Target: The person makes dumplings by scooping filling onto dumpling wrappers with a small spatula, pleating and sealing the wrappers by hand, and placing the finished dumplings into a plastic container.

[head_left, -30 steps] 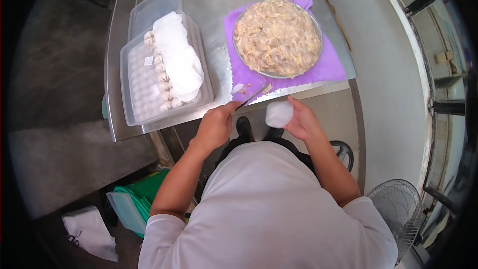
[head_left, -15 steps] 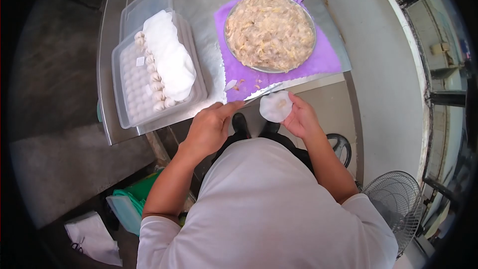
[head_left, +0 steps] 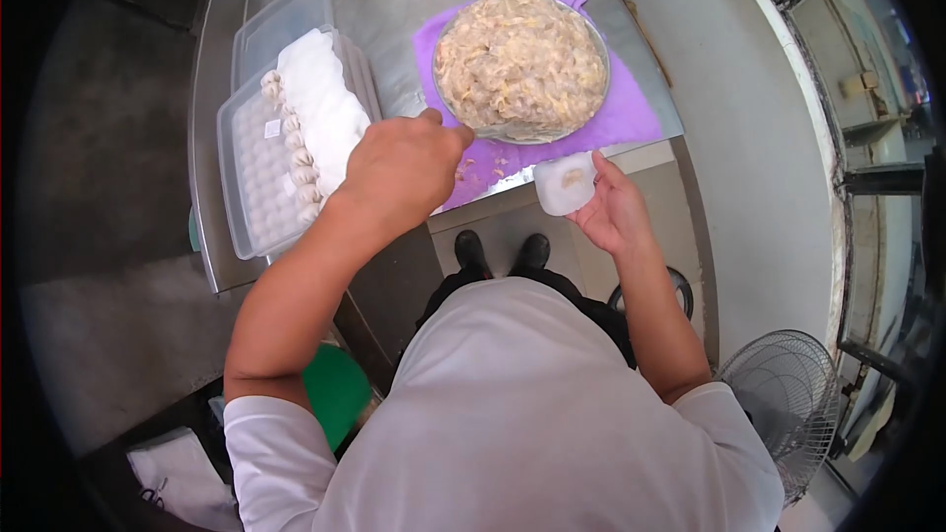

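My left hand [head_left: 404,163] is closed around the handle of a thin metal spreader, at the lower left edge of a heap of pale minced filling [head_left: 522,59]. Most of the tool is hidden by the hand and the filling. The heap fills a round metal bowl [head_left: 604,89] on a purple cloth [head_left: 636,113]. In my right hand [head_left: 618,209], just past the table's front edge, a round white dumpling wrapper [head_left: 558,193] is held between thumb and fingers. A small dab of filling lies on it.
Left on the steel table [head_left: 394,0] is a clear plastic tray [head_left: 239,232] holding rows of pleated dumplings [head_left: 299,153] and a white sheet-like stack [head_left: 313,79]. Crumbs of filling dot the cloth. A wire fan [head_left: 783,404] stands low right; a green container [head_left: 335,389] sits low left.
My left hand has moved up and forward with the spreader, from near the wrapper to the heap's edge. My right hand has shifted slightly right and up, still holding the wrapper.
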Demonstrator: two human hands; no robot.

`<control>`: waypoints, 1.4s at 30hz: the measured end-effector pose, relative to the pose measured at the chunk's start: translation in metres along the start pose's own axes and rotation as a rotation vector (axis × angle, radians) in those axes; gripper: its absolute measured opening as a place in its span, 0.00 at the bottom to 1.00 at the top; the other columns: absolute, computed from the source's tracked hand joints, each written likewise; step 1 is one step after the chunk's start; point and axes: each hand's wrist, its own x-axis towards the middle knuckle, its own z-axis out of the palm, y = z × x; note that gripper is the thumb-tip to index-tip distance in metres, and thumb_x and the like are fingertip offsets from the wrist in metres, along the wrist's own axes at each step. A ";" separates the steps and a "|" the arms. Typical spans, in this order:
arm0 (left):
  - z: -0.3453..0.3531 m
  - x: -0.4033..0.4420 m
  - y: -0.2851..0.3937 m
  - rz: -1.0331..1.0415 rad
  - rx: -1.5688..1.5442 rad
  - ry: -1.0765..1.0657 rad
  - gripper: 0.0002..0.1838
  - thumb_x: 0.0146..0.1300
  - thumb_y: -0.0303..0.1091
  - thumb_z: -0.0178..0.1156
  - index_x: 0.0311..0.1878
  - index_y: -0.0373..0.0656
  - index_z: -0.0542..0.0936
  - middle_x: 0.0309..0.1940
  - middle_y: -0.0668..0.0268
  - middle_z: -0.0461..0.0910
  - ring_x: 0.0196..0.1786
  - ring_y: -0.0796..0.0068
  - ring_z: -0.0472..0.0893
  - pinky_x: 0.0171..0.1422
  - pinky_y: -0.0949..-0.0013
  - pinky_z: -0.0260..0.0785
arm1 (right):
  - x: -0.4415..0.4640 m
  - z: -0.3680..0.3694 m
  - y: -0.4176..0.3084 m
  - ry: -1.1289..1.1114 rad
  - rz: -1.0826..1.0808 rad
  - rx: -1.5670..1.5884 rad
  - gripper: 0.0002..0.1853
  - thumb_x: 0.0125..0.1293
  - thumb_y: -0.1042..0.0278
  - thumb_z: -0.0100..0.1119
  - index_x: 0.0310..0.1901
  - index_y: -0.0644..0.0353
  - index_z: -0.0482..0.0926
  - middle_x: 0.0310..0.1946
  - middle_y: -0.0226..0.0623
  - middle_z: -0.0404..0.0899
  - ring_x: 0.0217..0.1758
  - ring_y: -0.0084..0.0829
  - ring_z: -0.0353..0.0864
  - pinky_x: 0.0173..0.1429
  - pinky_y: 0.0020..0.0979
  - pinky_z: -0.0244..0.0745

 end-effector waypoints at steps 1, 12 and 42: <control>0.002 0.000 -0.001 -0.001 0.004 -0.001 0.26 0.57 0.20 0.54 0.60 0.46 0.83 0.39 0.52 0.82 0.44 0.51 0.84 0.48 0.52 0.77 | 0.003 -0.002 0.002 -0.013 0.015 0.017 0.22 0.82 0.53 0.44 0.65 0.64 0.67 0.60 0.44 0.78 0.63 0.42 0.80 0.68 0.49 0.75; 0.061 0.000 -0.001 -0.015 -0.352 0.110 0.28 0.57 0.15 0.52 0.60 0.44 0.83 0.39 0.47 0.84 0.44 0.46 0.84 0.47 0.49 0.76 | 0.022 0.027 -0.003 -0.020 -0.059 0.047 0.24 0.83 0.58 0.40 0.70 0.67 0.63 0.66 0.49 0.73 0.69 0.46 0.75 0.71 0.51 0.72; 0.027 -0.017 0.027 0.090 -0.261 0.075 0.29 0.52 0.18 0.57 0.60 0.45 0.83 0.34 0.53 0.80 0.36 0.48 0.82 0.40 0.51 0.74 | 0.008 0.013 -0.019 -0.107 0.045 0.045 0.25 0.83 0.55 0.43 0.67 0.70 0.66 0.62 0.50 0.76 0.67 0.45 0.77 0.73 0.50 0.71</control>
